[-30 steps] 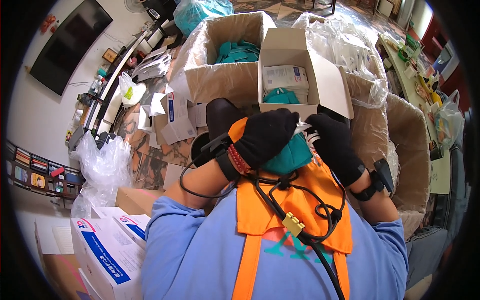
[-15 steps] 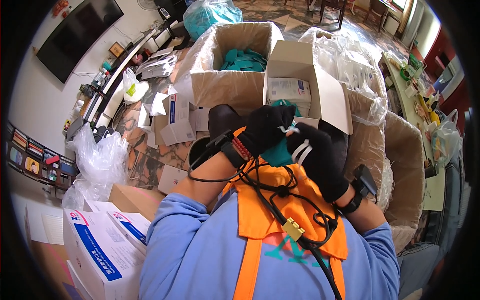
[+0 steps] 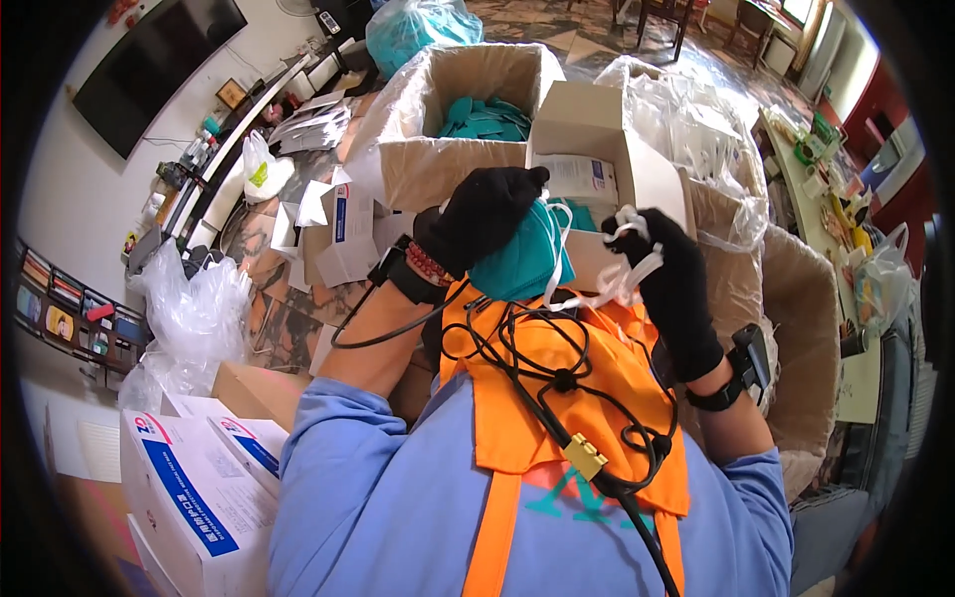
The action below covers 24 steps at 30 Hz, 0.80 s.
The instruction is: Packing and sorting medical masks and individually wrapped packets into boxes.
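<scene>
Though part-hidden, teal mask [image 3: 517, 265] aslant

A flat teal face mask [image 3: 519, 261], perhaps one of several stacked, hangs tilted just above the frame's centre, its upper edge pinched in the left hand [image 3: 485, 221]. A thin white loop drapes down its right side. Looped white straps [image 3: 637, 271] dangle, bunched, from the right hand [image 3: 674, 284].
</scene>
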{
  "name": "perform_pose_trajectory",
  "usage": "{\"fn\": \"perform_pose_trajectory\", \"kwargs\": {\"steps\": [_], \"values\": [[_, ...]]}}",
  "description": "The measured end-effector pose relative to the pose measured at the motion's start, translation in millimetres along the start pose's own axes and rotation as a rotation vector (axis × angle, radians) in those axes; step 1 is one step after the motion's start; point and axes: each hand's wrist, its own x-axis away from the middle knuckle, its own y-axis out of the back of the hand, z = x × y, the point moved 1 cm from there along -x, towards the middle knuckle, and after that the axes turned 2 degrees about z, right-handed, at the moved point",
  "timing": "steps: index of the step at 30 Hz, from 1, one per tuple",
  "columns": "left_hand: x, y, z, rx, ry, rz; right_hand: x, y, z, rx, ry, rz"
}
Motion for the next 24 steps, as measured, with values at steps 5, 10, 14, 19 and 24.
{"fn": "perform_pose_trajectory", "kwargs": {"steps": [5, 10, 14, 19, 24], "values": [[-5, 21, -36, 0.267, 0.159, 0.074, 0, -3, 18, 0.221, 0.103, 0.147], [-7, 25, -45, 0.275, 0.04, -0.068, -9, -18, 1, -0.066, 0.154, 0.245], [-10, 34, -53, 0.366, 0.041, 0.012, -6, -10, -18, -0.045, -0.096, 0.408], [-9, 28, -49, 0.454, 0.294, 0.112, -1, -9, 20, 0.666, 0.28, 0.232], [-9, 5, -38, 0.514, 0.202, 0.024, -1, -23, -5, 0.203, 0.381, 0.096]]}}
